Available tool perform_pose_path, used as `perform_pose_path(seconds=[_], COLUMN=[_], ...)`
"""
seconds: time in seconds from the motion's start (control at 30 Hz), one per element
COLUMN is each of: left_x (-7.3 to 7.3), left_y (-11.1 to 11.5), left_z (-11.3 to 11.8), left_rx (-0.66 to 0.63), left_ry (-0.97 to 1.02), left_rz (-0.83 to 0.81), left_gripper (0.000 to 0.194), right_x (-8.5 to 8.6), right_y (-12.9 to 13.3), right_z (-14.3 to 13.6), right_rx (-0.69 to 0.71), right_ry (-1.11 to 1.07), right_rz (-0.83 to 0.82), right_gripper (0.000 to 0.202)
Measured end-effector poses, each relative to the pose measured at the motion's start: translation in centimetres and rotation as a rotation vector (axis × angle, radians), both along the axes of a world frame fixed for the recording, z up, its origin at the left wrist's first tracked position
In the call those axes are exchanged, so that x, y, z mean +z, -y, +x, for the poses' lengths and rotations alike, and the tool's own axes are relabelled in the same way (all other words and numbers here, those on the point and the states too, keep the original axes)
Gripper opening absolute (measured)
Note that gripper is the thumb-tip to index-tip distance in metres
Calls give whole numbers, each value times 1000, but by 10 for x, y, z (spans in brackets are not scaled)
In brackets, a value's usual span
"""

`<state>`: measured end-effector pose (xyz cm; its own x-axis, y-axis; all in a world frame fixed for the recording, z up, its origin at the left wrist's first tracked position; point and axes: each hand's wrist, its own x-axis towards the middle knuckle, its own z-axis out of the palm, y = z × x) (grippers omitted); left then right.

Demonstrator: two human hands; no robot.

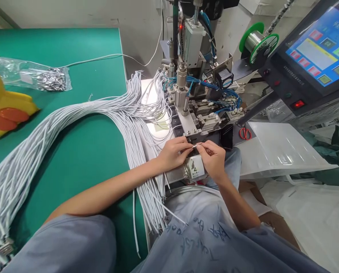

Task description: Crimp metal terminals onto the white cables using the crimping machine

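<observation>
At the front of the machine (pixel 183 102), my left hand (pixel 173 153) and my right hand (pixel 214 159) meet fingertip to fingertip. Between them is the end of a thin white cable (pixel 196 145). The left fingers pinch it from one side, and the right thumb and index finger close on its tip. Fine detail at the tip is too small to make out. Just below the hands sits a small white box (pixel 197 167) with a printed label. A large bundle of white cables (pixel 81 108) spreads beside and beneath my left forearm.
A green mat (pixel 81 148) covers the table at left, bearing a bag of small metal parts (pixel 54 79) and a yellow toy-like object (pixel 7 102). Right of the machine are a solder spool (pixel 257 41), a touch screen (pixel 320 49), red scissors (pixel 245 133) and a white tray (pixel 283 148).
</observation>
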<state>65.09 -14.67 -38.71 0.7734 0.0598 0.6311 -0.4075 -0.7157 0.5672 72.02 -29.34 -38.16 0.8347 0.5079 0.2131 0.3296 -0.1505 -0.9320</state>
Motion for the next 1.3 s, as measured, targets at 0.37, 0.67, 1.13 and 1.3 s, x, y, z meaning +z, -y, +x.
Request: perform_pose_path(seconds=[0.37, 0.67, 1.13, 1.3], left_x=[-1, -2, 1, 2], left_y=[2, 2, -3, -4], left_z=[0, 2, 0, -2], left_rx=[37, 88, -51, 130], left_ry=[-29, 42, -20, 95], left_rz=[-92, 14, 11, 548], left_gripper=[15, 13, 18, 27], right_x=[-1, 7, -3, 8], right_y=[-6, -2, -2, 8], right_z=[4, 5, 18, 36], right_rx=[26, 62, 239, 339], right_ry=[-33, 35, -262, -130], right_rz=[104, 26, 195, -99], right_gripper=[20, 18, 16, 14])
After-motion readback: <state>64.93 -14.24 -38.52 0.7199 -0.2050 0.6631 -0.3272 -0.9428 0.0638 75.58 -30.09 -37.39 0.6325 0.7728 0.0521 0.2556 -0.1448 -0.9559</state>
